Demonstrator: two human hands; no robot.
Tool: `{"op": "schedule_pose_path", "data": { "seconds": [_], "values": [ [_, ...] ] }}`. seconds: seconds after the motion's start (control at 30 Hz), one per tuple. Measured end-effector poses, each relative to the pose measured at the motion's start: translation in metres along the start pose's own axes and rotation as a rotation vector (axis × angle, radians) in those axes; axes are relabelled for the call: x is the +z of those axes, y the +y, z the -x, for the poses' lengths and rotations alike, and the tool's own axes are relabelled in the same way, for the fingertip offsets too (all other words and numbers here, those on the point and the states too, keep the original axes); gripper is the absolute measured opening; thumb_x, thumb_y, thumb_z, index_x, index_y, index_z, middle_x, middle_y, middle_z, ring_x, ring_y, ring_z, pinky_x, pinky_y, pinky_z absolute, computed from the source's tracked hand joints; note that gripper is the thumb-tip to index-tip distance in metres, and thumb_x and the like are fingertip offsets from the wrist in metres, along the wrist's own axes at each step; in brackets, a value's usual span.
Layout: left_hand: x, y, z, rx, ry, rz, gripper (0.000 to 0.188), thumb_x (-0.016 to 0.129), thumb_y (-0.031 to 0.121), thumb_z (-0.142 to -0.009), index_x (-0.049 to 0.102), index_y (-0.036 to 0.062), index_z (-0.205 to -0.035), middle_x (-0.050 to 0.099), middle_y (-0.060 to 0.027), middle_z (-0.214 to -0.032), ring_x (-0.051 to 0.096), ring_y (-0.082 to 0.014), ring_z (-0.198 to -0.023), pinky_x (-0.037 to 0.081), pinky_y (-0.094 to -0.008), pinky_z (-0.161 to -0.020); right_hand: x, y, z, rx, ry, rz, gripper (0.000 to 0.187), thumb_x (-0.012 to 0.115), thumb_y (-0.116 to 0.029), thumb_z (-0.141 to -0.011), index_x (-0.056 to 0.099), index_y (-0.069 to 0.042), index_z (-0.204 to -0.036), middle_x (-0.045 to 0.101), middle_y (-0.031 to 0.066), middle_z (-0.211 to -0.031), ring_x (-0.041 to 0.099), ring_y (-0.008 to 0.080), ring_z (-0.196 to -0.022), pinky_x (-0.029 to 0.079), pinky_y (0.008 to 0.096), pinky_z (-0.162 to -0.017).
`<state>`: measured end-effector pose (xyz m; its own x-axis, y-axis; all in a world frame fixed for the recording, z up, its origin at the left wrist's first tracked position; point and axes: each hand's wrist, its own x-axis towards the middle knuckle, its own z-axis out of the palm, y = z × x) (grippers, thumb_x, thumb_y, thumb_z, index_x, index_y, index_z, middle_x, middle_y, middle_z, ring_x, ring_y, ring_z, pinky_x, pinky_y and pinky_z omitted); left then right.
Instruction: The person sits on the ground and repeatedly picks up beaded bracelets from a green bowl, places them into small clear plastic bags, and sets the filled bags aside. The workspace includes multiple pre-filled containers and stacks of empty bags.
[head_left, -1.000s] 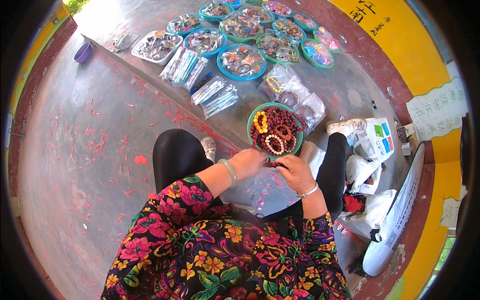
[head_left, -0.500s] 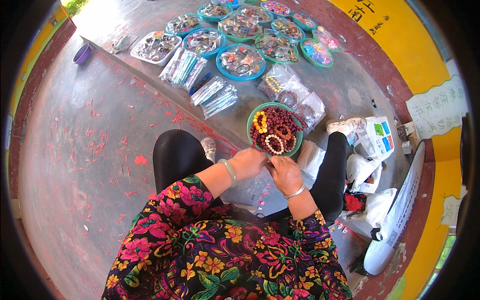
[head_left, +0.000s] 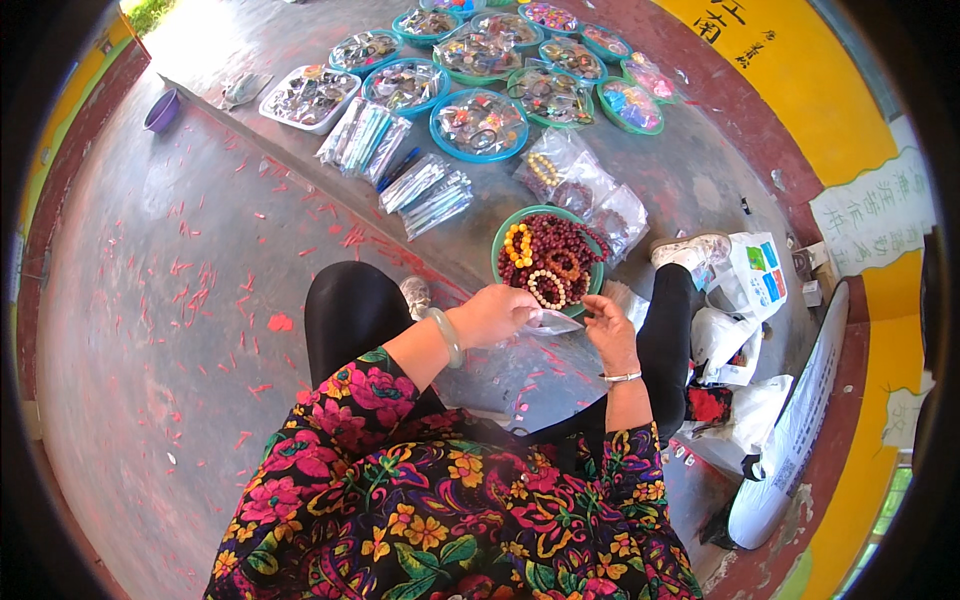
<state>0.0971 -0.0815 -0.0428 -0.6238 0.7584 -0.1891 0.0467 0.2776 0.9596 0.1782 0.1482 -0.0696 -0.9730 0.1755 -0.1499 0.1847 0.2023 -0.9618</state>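
Observation:
My left hand (head_left: 492, 315) is closed on one end of a small clear plastic bag (head_left: 556, 323), which stretches toward my right hand. Just beyond the bag's other end, my right hand (head_left: 612, 335) is raised with its fingers loosely bent and nothing visible in them. In front of both hands stands a green basin (head_left: 497, 262) heaped with dark red bead bracelets (head_left: 560, 238). A yellow bead bracelet (head_left: 520, 246) and a cream bead bracelet (head_left: 547, 289) lie on top of the heap.
Several basins of small bagged goods, such as a blue basin (head_left: 480, 157), stand farther off. Bundles of wrapped sticks (head_left: 425, 193) and clear bags of bracelets (head_left: 565, 170) lie nearer. White plastic bags (head_left: 722, 340) sit by my right leg. A purple bucket (head_left: 161, 111) is far left.
My hands were together at the basin's near edge; the right hand has moved away to the right. The clear bag now shows between them, held by the left.

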Motion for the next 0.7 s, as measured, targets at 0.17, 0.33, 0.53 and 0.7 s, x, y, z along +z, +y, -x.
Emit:
{"op": "schedule_pose_path", "data": {
  "seconds": [0.17,0.33,0.53,0.7],
  "values": [
    [-0.009,0.006,0.004,-0.035,-0.135,0.384,0.022,0.048,0.016,-0.090,0.059,-0.0013,-0.097,0.063,-0.0050,-0.086,0.059,-0.0120,-0.057,0.048,-0.0253,-0.051,0.011,-0.007,0.016,0.226,-0.470,-0.265,0.059,0.055,0.007,-0.065,0.046,-0.005,-0.123,0.051,0.0023,-0.118,0.045,0.0129,-0.110,0.038,0.0284,-0.091],
    [-0.014,0.000,0.001,-0.073,-0.042,0.749,0.025,0.049,0.021,-0.090,0.059,0.0012,-0.100,0.062,-0.0050,-0.092,0.058,-0.0096,-0.064,0.047,-0.0235,-0.058,0.020,0.011,0.021,0.211,-0.339,-0.376,0.016,0.061,-0.002,-0.079,0.064,-0.002,-0.095,0.063,0.0006,-0.085,0.057,0.0086,-0.078,0.046,0.0238,-0.075],
    [-0.006,-0.009,-0.005,-0.086,0.081,0.760,0.038,0.058,0.036,-0.084,0.058,0.0028,-0.103,0.061,-0.0026,-0.097,0.051,-0.0077,-0.091,0.041,-0.0271,-0.081,0.028,-0.007,0.013,0.357,-0.029,-0.759,0.010,0.060,-0.004,-0.081,0.062,-0.003,-0.090,0.063,0.0040,-0.085,0.060,0.0149,-0.077,0.049,0.0286,-0.072],
    [0.009,0.000,-0.002,-0.163,-0.088,0.798,0.025,0.063,0.020,-0.081,0.059,0.0027,-0.099,0.060,-0.0017,-0.087,0.054,-0.0094,-0.078,0.044,-0.0253,-0.071,0.030,-0.012,0.005,0.289,0.078,-0.919,0.012,0.058,-0.005,-0.082,0.060,-0.004,-0.094,0.063,0.0050,-0.091,0.060,0.0163,-0.080,0.050,0.0310,-0.074]
  ]
}}
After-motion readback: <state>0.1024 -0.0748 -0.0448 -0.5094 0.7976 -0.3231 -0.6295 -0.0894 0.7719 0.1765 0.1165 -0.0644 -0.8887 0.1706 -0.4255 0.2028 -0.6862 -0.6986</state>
